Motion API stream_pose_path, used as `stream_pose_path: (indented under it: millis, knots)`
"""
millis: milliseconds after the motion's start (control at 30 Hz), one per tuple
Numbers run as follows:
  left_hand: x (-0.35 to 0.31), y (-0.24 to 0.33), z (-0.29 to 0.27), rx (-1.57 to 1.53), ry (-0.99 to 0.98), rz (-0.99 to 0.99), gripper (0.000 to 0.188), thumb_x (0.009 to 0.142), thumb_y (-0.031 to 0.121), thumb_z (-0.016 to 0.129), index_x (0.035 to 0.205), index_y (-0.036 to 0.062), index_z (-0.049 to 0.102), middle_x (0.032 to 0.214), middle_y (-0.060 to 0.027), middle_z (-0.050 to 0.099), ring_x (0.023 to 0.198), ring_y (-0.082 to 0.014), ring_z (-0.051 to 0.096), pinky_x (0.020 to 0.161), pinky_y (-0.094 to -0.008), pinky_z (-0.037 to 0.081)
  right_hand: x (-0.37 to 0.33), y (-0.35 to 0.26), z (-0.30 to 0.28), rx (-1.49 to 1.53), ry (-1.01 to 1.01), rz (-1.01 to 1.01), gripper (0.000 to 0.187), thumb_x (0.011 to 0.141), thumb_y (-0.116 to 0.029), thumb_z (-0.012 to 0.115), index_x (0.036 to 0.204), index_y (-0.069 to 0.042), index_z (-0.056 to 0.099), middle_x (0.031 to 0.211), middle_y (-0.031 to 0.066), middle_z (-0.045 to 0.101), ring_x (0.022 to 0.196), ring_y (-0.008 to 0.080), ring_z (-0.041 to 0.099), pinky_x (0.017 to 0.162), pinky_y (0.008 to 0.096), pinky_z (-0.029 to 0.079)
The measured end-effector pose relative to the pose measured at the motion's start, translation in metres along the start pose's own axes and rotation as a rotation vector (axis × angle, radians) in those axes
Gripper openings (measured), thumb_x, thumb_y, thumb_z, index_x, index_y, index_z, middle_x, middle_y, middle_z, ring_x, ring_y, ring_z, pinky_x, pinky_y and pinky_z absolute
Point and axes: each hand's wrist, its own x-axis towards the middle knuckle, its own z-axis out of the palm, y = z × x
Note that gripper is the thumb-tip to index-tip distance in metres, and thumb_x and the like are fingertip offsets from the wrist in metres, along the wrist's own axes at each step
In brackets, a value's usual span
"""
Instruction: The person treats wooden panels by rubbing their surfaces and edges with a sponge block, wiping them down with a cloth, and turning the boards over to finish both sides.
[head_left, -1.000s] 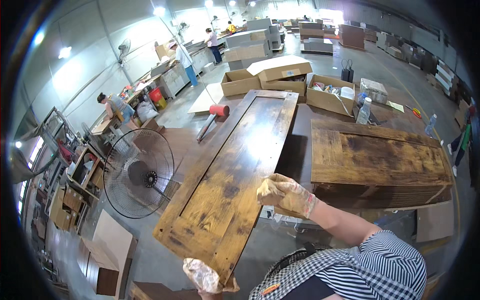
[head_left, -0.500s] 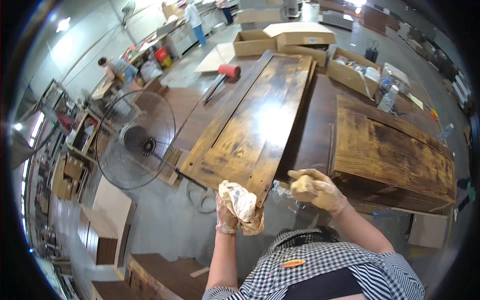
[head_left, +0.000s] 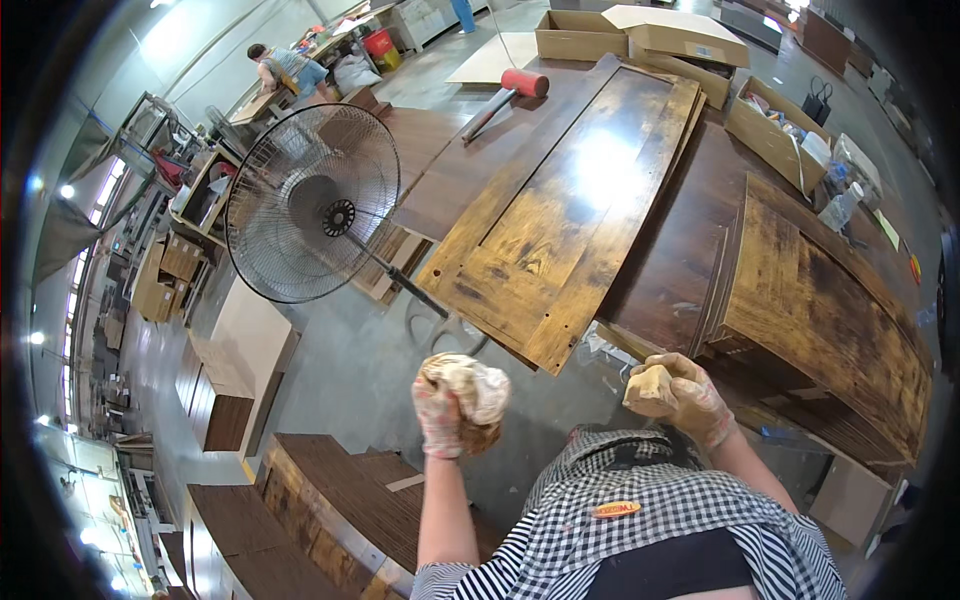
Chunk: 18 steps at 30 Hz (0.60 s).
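Observation:
My left hand (head_left: 438,422), in a stained glove, is closed round a crumpled white-and-brown rag (head_left: 480,388). It hangs over the floor, apart from the near end of a framed brown wood panel (head_left: 515,270) with dark grain. My right hand (head_left: 703,408), also gloved, grips a tan sponge-like block (head_left: 650,390) in front of my apron. That hand is nearest to the table edge between the panel and a stack of similar wood panels (head_left: 830,310) on the right. Neither hand touches the panels.
A standing fan (head_left: 312,205) is left of the panel. A red-headed mallet (head_left: 525,83) lies beyond it on the brown table (head_left: 668,270). An open carton (head_left: 775,130) and a plastic bottle (head_left: 840,207) stand far right. Stacked boards (head_left: 340,500) are at lower left; a person (head_left: 290,75) works behind.
My left hand with the rag has come away from the panel's near end. My right fingers have curled in round the block and drawn nearer my body. The view has turned left.

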Motion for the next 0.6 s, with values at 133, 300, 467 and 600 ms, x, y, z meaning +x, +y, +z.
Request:
stream_pose_path:
  millis: [133,300,467,600]
  knots:
    - [-0.013,0.008,0.059,0.445,-0.023,0.610,0.039,0.070,0.012,0.074,0.108,0.0114,0.075,0.090,-0.0101,0.073,0.084,-0.0323,0.071,0.079,-0.0418,0.057,0.012,0.008,0.012,-0.104,-0.014,0.020,0.056,0.087,-0.030,0.078,0.127,0.002,0.058,0.119,0.0194,0.068,0.107,0.0283,0.069,0.093,0.0406,0.058]
    - [0.025,0.020,0.048,0.738,0.044,0.578,0.046,0.070,0.006,0.077,0.115,0.0107,0.071,0.109,-0.0123,0.067,0.097,-0.0349,0.067,0.087,-0.0411,0.056,0.008,0.020,0.020,-0.305,0.062,0.025,0.041,0.090,-0.023,0.073,0.122,0.000,0.060,0.114,0.0153,0.070,0.099,0.0245,0.071,0.087,0.0369,0.060]
    - [0.032,0.029,-0.001,0.287,0.230,0.524,0.030,0.083,0.014,0.069,0.113,0.0067,0.071,0.111,-0.0102,0.069,0.093,-0.0243,0.070,0.082,-0.0358,0.058,-0.011,0.027,0.011,0.089,0.073,0.035,0.035,0.087,-0.007,0.073,0.119,0.002,0.062,0.113,0.0105,0.069,0.102,0.0196,0.069,0.088,0.0322,0.058]
    - [0.011,0.055,0.038,0.016,-0.071,0.591,0.026,0.082,0.013,0.065,0.104,0.0023,0.073,0.100,-0.0102,0.070,0.096,-0.0239,0.067,0.088,-0.0369,0.055,-0.024,0.036,0.019,-0.802,0.105,-0.246,0.031,0.089,-0.008,0.070,0.118,0.002,0.062,0.111,0.0090,0.068,0.099,0.0183,0.069,0.086,0.0299,0.057]
